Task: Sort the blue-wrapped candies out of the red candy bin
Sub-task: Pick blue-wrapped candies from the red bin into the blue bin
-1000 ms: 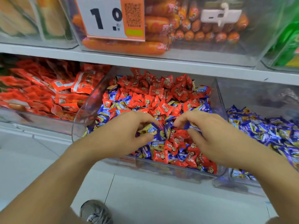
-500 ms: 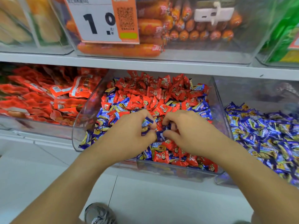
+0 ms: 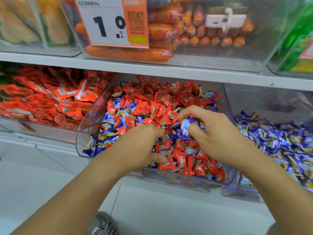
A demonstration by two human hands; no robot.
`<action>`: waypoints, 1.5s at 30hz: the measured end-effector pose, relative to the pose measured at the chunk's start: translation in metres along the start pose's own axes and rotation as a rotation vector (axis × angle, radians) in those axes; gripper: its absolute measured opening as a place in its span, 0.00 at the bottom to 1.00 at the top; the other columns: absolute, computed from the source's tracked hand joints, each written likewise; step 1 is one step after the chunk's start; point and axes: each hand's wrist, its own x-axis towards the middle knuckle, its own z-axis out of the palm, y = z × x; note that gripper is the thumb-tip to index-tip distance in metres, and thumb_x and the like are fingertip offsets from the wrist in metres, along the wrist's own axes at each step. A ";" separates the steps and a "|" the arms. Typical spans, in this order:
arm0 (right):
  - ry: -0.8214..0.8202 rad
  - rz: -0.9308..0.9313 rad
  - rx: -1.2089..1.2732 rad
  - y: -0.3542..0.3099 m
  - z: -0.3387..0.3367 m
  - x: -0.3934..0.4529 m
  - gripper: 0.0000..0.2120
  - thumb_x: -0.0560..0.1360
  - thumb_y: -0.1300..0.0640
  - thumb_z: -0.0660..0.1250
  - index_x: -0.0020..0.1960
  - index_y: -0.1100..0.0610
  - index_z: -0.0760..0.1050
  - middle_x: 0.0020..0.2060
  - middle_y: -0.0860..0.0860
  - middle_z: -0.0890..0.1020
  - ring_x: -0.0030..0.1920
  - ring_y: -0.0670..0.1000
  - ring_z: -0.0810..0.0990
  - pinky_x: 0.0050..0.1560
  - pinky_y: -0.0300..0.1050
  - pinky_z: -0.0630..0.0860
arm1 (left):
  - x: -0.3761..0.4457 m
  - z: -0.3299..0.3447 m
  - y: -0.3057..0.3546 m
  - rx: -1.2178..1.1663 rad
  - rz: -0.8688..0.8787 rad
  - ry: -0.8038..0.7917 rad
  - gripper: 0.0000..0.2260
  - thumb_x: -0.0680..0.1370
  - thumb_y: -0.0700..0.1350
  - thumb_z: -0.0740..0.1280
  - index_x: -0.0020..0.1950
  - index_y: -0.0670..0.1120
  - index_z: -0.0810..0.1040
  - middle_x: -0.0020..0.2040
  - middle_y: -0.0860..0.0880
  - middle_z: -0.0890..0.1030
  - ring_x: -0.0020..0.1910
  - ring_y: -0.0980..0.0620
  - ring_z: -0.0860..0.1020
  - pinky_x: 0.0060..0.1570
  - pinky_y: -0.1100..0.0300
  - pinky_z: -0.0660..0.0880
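A clear plastic bin (image 3: 88, 122) on the lower shelf holds red-wrapped candies (image 3: 162, 99) mixed with blue-wrapped candies (image 3: 108, 128). My right hand (image 3: 215, 133) hovers over the middle of the pile and pinches blue-wrapped candies (image 3: 185, 128) between thumb and fingers. My left hand (image 3: 144, 146) lies low on the pile beside it, fingers curled down into the candies; whether it holds any is hidden.
A second clear bin (image 3: 237, 192) to the right is full of blue-wrapped candies (image 3: 274, 139). Left of the red bin lie red snack packets (image 3: 44, 102). The upper shelf carries sausages (image 3: 128, 54) behind a price tag (image 3: 108, 22). White floor and my shoe (image 3: 101, 224) below.
My right hand has lifted away to the right with blue candies in its pinch. My left hand has dropped lower into the pile. The camera has moved closer.
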 end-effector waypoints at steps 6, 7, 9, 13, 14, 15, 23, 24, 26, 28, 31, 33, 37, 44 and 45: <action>-0.002 0.062 0.007 0.002 -0.005 -0.007 0.13 0.79 0.58 0.54 0.42 0.49 0.74 0.23 0.41 0.71 0.25 0.44 0.69 0.28 0.37 0.63 | 0.007 0.001 0.005 0.061 0.010 0.070 0.15 0.70 0.53 0.77 0.54 0.55 0.78 0.56 0.55 0.77 0.52 0.52 0.75 0.52 0.56 0.73; -0.004 0.068 0.011 0.002 -0.006 -0.009 0.13 0.81 0.54 0.54 0.40 0.49 0.72 0.23 0.41 0.71 0.26 0.44 0.69 0.28 0.38 0.63 | 0.004 0.000 0.003 0.028 0.011 0.072 0.15 0.69 0.53 0.77 0.53 0.56 0.78 0.55 0.55 0.76 0.52 0.53 0.75 0.52 0.55 0.73; -0.025 0.093 -0.021 0.000 -0.006 -0.012 0.19 0.81 0.40 0.52 0.37 0.49 0.67 0.24 0.43 0.72 0.27 0.44 0.70 0.29 0.40 0.62 | -0.001 -0.004 0.000 -0.069 0.041 0.081 0.16 0.67 0.53 0.79 0.49 0.57 0.78 0.52 0.56 0.75 0.51 0.54 0.75 0.51 0.53 0.74; -0.071 0.130 -0.093 0.000 -0.002 -0.012 0.16 0.78 0.37 0.56 0.44 0.48 0.71 0.19 0.48 0.71 0.26 0.41 0.73 0.28 0.39 0.64 | -0.001 -0.002 0.005 -0.077 0.114 0.042 0.09 0.72 0.56 0.75 0.50 0.56 0.84 0.49 0.55 0.77 0.48 0.55 0.76 0.50 0.53 0.75; -0.093 0.123 -0.117 0.000 -0.001 -0.011 0.13 0.79 0.39 0.58 0.47 0.48 0.70 0.20 0.49 0.71 0.27 0.39 0.73 0.28 0.39 0.64 | 0.000 0.002 0.009 -0.037 0.129 0.050 0.10 0.74 0.57 0.72 0.51 0.55 0.84 0.48 0.54 0.78 0.48 0.53 0.77 0.49 0.53 0.75; -0.120 0.112 -0.136 0.001 0.000 -0.012 0.11 0.79 0.40 0.59 0.49 0.48 0.69 0.20 0.49 0.71 0.29 0.37 0.73 0.28 0.40 0.62 | 0.001 0.005 0.013 0.002 0.133 0.055 0.11 0.75 0.58 0.70 0.52 0.54 0.84 0.47 0.53 0.77 0.48 0.52 0.77 0.49 0.53 0.75; -0.230 0.027 -0.171 0.004 0.002 -0.014 0.04 0.79 0.44 0.63 0.51 0.42 0.69 0.41 0.39 0.74 0.41 0.37 0.71 0.47 0.45 0.70 | 0.011 0.009 0.014 0.102 0.089 0.053 0.09 0.75 0.54 0.72 0.51 0.52 0.82 0.49 0.52 0.71 0.50 0.49 0.75 0.50 0.54 0.73; -0.217 0.029 -0.152 0.004 0.000 -0.015 0.04 0.80 0.45 0.63 0.52 0.42 0.69 0.40 0.38 0.73 0.41 0.35 0.71 0.44 0.40 0.69 | 0.009 0.007 0.011 0.028 0.077 0.068 0.07 0.75 0.54 0.72 0.50 0.53 0.82 0.49 0.53 0.73 0.48 0.52 0.75 0.51 0.54 0.74; -0.190 0.035 -0.111 0.004 -0.004 -0.017 0.04 0.80 0.46 0.63 0.53 0.42 0.69 0.34 0.40 0.72 0.38 0.33 0.71 0.38 0.38 0.65 | 0.001 -0.003 0.003 -0.178 0.045 0.098 0.04 0.74 0.52 0.73 0.46 0.55 0.81 0.50 0.55 0.75 0.43 0.59 0.76 0.52 0.58 0.74; -0.182 0.023 -0.079 0.005 -0.007 -0.019 0.07 0.79 0.45 0.64 0.55 0.42 0.68 0.29 0.41 0.75 0.36 0.35 0.72 0.35 0.40 0.62 | -0.006 -0.014 -0.004 -0.384 0.025 0.141 0.03 0.75 0.53 0.71 0.45 0.57 0.79 0.47 0.56 0.78 0.40 0.61 0.78 0.46 0.62 0.75; -0.196 -0.036 0.007 0.002 -0.010 -0.023 0.18 0.78 0.44 0.66 0.66 0.37 0.65 0.36 0.38 0.76 0.39 0.35 0.73 0.45 0.39 0.70 | -0.009 -0.024 0.005 -0.650 0.005 0.169 0.07 0.75 0.59 0.65 0.45 0.57 0.78 0.36 0.44 0.79 0.31 0.49 0.72 0.32 0.60 0.71; -0.157 -0.109 0.092 -0.004 -0.011 -0.026 0.25 0.79 0.48 0.67 0.72 0.37 0.63 0.52 0.30 0.75 0.51 0.29 0.73 0.59 0.32 0.68 | -0.008 -0.023 0.026 -0.844 0.016 0.092 0.08 0.74 0.58 0.65 0.45 0.56 0.78 0.37 0.34 0.76 0.33 0.45 0.73 0.34 0.60 0.77; 0.038 -0.178 0.127 0.000 -0.020 -0.035 0.13 0.78 0.53 0.68 0.62 0.46 0.74 0.54 0.40 0.79 0.58 0.43 0.77 0.59 0.40 0.72 | 0.000 -0.014 0.068 -1.031 0.081 0.080 0.12 0.74 0.56 0.65 0.47 0.47 0.74 0.28 0.54 0.77 0.29 0.56 0.73 0.35 0.59 0.78; 0.438 0.124 0.172 0.054 -0.081 -0.063 0.07 0.75 0.47 0.70 0.52 0.44 0.77 0.38 0.41 0.81 0.32 0.48 0.74 0.37 0.42 0.71 | 0.042 0.003 0.122 -0.885 0.146 0.464 0.13 0.83 0.52 0.57 0.47 0.48 0.77 0.37 0.52 0.74 0.35 0.57 0.73 0.36 0.63 0.69; 0.445 0.171 0.133 0.066 -0.089 -0.067 0.07 0.75 0.47 0.70 0.52 0.44 0.77 0.39 0.41 0.81 0.34 0.48 0.74 0.39 0.44 0.72 | 0.047 0.007 0.134 -0.761 0.231 0.509 0.10 0.83 0.50 0.58 0.48 0.48 0.77 0.40 0.54 0.75 0.38 0.59 0.73 0.41 0.64 0.69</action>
